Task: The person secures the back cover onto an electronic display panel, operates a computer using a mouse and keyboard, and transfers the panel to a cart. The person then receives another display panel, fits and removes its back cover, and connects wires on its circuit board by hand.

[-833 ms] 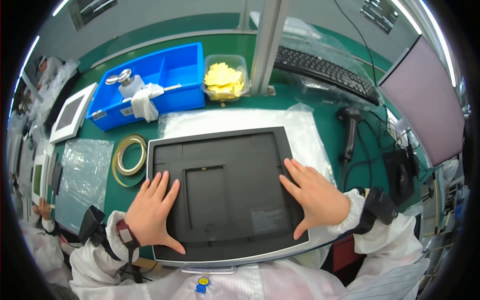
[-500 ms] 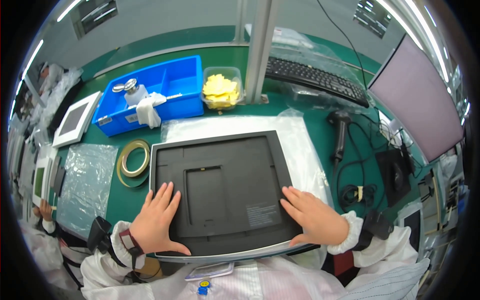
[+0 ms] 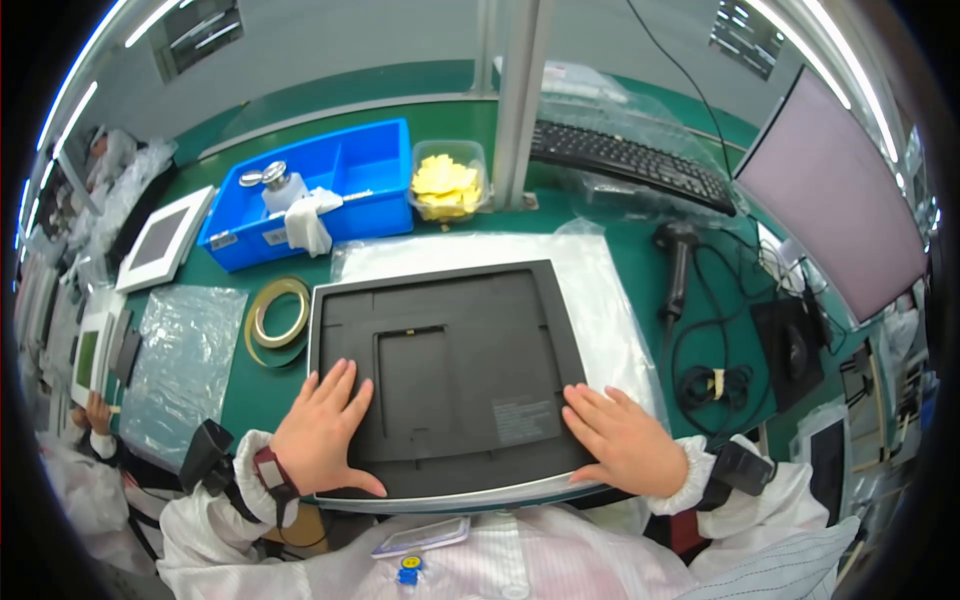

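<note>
A large black rectangular panel (image 3: 465,400) with a recessed middle and a light rim lies flat in front of me, partly over a white plastic sheet (image 3: 610,290). My left hand (image 3: 322,430) rests on its left edge, fingers stretched out and thumb toward the near edge. On the right edge lies my right hand (image 3: 625,440), its fingers also extended and flat. Neither hand is wrapped round anything. A block of small print shows on the panel near my right fingers.
Beyond the panel stand a blue divided bin (image 3: 365,215) with a pump bottle (image 3: 285,190) and a clear tub of yellow pieces (image 3: 446,188). Tape rolls (image 3: 280,318) and a clear bag (image 3: 185,360) lie left. At right are a scanner (image 3: 678,265), keyboard (image 3: 630,165) and monitor (image 3: 835,190).
Both hands stay flat on the panel's side edges with only slight shifts. The left part of the scene sits slightly further right in the picture.
</note>
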A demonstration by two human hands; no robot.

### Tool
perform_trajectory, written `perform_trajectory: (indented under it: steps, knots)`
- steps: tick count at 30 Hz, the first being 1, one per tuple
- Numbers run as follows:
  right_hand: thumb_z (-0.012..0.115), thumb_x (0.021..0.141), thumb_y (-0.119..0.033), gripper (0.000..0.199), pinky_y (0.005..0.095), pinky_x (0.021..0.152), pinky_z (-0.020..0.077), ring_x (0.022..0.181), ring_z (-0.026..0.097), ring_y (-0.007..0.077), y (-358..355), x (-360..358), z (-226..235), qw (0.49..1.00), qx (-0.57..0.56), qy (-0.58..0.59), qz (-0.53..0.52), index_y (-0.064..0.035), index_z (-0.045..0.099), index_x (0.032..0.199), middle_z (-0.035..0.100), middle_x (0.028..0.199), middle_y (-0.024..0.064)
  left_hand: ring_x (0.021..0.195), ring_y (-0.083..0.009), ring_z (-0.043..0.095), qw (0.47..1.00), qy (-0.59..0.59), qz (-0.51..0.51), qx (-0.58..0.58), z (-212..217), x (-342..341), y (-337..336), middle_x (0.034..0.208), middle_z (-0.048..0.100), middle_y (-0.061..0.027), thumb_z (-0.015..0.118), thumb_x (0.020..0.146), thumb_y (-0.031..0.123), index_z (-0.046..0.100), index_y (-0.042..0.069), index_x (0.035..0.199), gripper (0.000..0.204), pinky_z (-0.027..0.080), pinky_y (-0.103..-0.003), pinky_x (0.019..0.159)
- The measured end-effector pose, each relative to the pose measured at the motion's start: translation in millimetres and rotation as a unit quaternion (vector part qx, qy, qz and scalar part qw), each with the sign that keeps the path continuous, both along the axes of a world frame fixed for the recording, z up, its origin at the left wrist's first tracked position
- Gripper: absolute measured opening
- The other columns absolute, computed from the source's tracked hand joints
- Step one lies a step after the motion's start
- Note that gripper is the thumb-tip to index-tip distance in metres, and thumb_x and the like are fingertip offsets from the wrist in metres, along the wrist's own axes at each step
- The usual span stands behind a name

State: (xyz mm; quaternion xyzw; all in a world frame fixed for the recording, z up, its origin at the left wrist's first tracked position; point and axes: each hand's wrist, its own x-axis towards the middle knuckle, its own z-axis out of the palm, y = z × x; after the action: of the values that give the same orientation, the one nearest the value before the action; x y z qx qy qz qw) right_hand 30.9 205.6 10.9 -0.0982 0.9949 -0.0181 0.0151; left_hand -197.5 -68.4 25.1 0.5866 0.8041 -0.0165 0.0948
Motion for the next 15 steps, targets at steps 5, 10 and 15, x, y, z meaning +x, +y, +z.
perform_trajectory:
  steps: [5, 10, 15]
  knots:
    - [0.061, 0.074, -0.044, 0.07, 0.0418, 0.098, 0.0338, 0.123, 0.037, 0.0322, -20, 20, -10, 0.999, -0.041, 0.011, -0.025, 0.0077, 0.045, 0.119, 0.039, 0.132, 0.0213, 0.129, -0.0417, 0.024, 0.993, -0.095, -0.05, 0.049, -9, 28, -6, 0.136, 0.028, -0.028, 0.063, 0.069, 0.058, 0.034, -0.007, 0.128, 0.092, 0.023, -0.051, 0.103]
    - [0.06, 0.074, -0.044, 0.07, 0.0415, 0.097, 0.0346, 0.123, 0.038, 0.0323, -30, 25, -14, 0.997, -0.052, 0.039, -0.05, 0.0064, 0.044, 0.121, 0.039, 0.132, 0.021, 0.129, -0.0403, 0.024, 0.998, -0.038, -0.034, 0.038, -19, 45, -10, 0.136, 0.028, -0.0278, 0.061, 0.07, 0.06, 0.034, -0.008, 0.128, 0.092, 0.024, -0.049, 0.103]
    - [0.062, 0.074, -0.043, 0.069, 0.0422, 0.097, 0.0339, 0.122, 0.038, 0.0348, -28, 25, -17, 0.994, -0.081, 0.057, -0.053, 0.0073, 0.045, 0.119, 0.04, 0.131, 0.0225, 0.129, -0.0386, 0.026, 0.996, -0.061, -0.046, 0.053, -17, 39, -8, 0.136, 0.029, -0.0263, 0.062, 0.071, 0.056, 0.033, -0.007, 0.128, 0.09, 0.022, -0.049, 0.104]
